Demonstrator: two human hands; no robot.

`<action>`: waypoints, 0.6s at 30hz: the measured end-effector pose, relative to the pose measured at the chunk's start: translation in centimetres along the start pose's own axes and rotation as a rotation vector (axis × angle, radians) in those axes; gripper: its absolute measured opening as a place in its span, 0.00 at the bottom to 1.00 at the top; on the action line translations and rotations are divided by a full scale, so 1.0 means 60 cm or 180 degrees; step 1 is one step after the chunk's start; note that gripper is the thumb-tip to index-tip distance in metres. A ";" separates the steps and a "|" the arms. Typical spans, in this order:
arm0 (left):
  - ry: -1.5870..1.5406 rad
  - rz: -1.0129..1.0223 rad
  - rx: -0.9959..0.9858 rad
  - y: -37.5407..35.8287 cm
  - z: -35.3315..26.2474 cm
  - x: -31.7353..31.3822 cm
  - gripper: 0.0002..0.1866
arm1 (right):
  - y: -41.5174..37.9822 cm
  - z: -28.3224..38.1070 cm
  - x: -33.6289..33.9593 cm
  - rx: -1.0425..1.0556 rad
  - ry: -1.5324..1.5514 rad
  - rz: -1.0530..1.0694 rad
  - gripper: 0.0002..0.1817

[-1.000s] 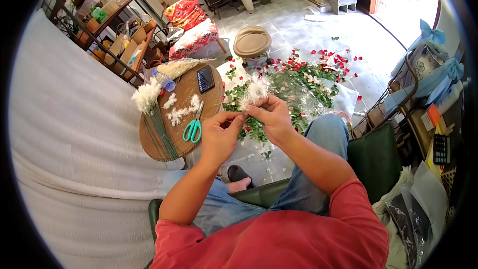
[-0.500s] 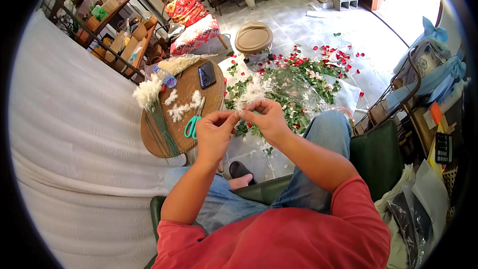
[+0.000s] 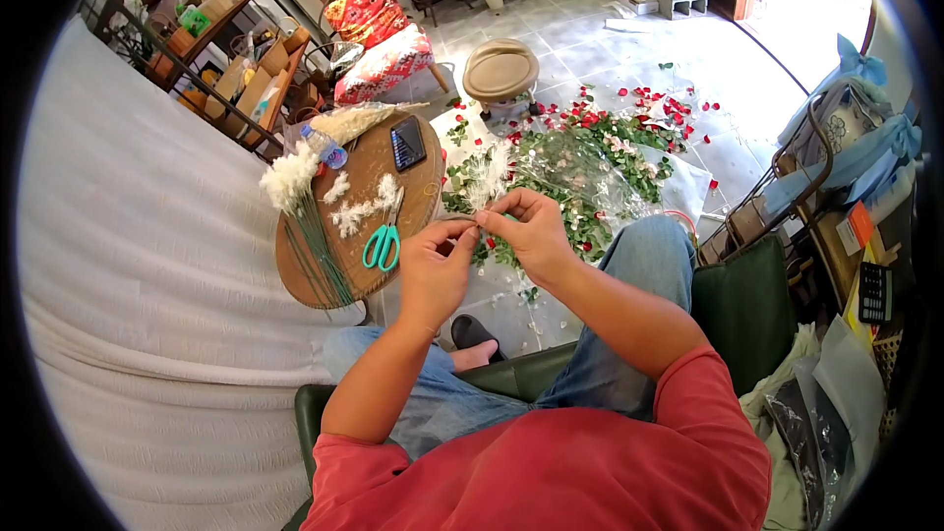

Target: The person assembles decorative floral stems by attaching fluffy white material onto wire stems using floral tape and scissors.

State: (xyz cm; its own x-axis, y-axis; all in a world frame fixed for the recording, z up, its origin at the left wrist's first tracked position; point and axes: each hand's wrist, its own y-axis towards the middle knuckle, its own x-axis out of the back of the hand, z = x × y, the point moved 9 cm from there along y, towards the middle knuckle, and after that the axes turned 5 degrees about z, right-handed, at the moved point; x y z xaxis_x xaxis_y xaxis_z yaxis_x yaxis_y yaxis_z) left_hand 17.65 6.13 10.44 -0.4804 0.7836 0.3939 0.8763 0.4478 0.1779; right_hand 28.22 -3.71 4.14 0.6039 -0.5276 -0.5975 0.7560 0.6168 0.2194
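A white feathery flower [image 3: 489,175] stands up from between my fingertips, in front of my knees. My left hand [image 3: 438,264] is closed in a pinch at its base. Thumb and forefinger of my right hand [image 3: 532,236] pinch the same spot, and the two hands' fingertips meet. Left of them is a round wooden table [image 3: 418,199]. Teal-handled scissors [image 3: 383,245] lie near its edge, beside loose white fluffy pieces [image 3: 350,217]. A bunch of white fluffy flowers [image 3: 292,182] on thin green stems lies along the table's left side.
A phone [image 3: 407,144] and a water bottle [image 3: 328,150] are on the table's far part. Beyond my hands, green leaves, red petals and clear wrapping [image 3: 585,169] cover the floor. A tan stool [image 3: 500,71] stands behind; a rack with blue ribbon [image 3: 821,152] is at right.
The white flower has shifted a little to the left and looks narrower. My left hand has moved slightly right and turned, its fingertips still against my right hand's.
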 end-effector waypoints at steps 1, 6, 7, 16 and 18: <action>-0.0001 -0.0001 0.0002 0.000 0.000 0.000 0.07 | 0.000 0.000 0.000 -0.0002 -0.0001 0.0001 0.06; 0.0044 -0.0154 -0.0130 0.003 0.007 0.005 0.06 | 0.007 0.003 0.014 -0.0002 -0.0119 -0.0139 0.06; 0.0045 -0.0154 -0.0131 0.003 0.006 0.007 0.06 | 0.008 0.003 0.016 -0.0002 -0.0118 -0.0138 0.06; 0.0087 -0.0016 0.0016 0.002 -0.002 0.003 0.06 | 0.003 0.005 0.006 0.0026 -0.0007 -0.0043 0.07; 0.0038 0.0004 0.0026 0.002 -0.002 0.000 0.06 | 0.001 0.004 0.004 0.0013 0.0003 -0.0045 0.07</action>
State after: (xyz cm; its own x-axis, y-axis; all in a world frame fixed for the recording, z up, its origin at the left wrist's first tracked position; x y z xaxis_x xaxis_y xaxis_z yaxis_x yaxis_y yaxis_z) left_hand 17.74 6.11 10.59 -0.4787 0.7790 0.4050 0.8766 0.4502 0.1701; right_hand 28.51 -3.96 4.19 0.5927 -0.5357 -0.6014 0.7655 0.6067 0.2141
